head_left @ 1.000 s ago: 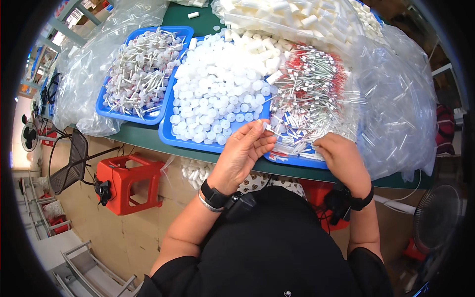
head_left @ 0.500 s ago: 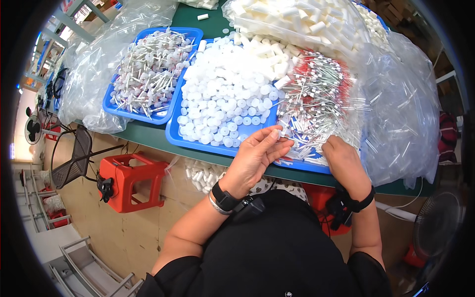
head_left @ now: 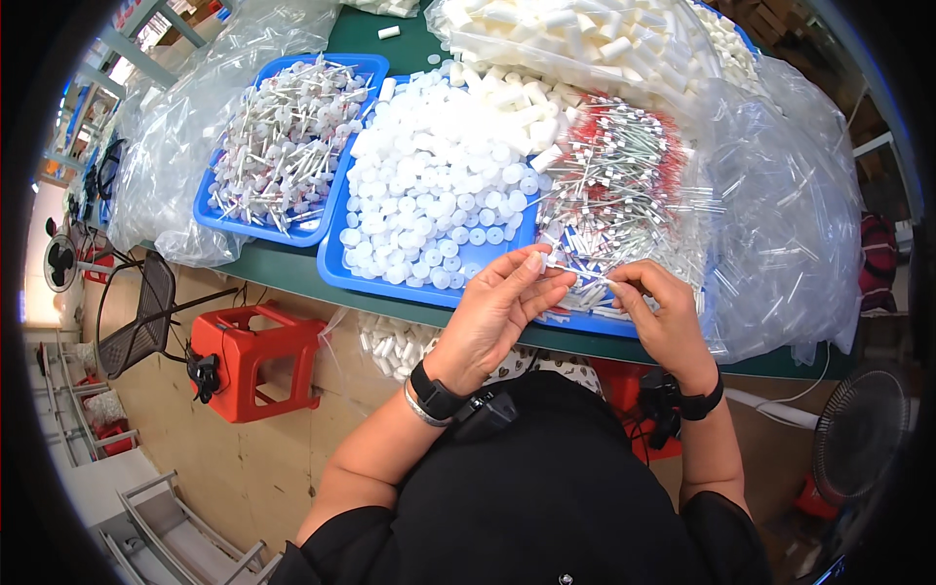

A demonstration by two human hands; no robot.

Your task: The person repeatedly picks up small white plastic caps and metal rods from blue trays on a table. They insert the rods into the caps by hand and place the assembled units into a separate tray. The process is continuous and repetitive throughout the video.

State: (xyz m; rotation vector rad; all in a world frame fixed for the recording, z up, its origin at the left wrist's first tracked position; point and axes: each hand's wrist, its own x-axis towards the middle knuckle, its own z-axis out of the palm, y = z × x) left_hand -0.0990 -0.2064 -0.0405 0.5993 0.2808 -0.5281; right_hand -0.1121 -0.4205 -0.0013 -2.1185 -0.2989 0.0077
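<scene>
My left hand [head_left: 512,300] pinches a small translucent white plastic disc [head_left: 547,261] between thumb and fingertips. Closed on one end of a thin white stick [head_left: 585,273] is my right hand [head_left: 661,310]. That stick reaches across to the disc; whether it passes through the hole is too small to tell. Just beyond both hands lies a pile of thin white sticks with red parts [head_left: 624,156]. Left of it, many loose discs [head_left: 429,195] fill a blue tray [head_left: 336,265].
Another blue tray [head_left: 202,200] at the left holds sticks fitted with discs. White foam cylinders [head_left: 595,39] sit in a clear bag at the back. Plastic bags [head_left: 780,214] lie right. A red stool [head_left: 253,361] stands left below the table; a fan [head_left: 863,424] stands lower right.
My right hand has lifted from the stick pile and moved left toward my left hand, now with a stick in its fingers. The left hand keeps its pinch on the disc.
</scene>
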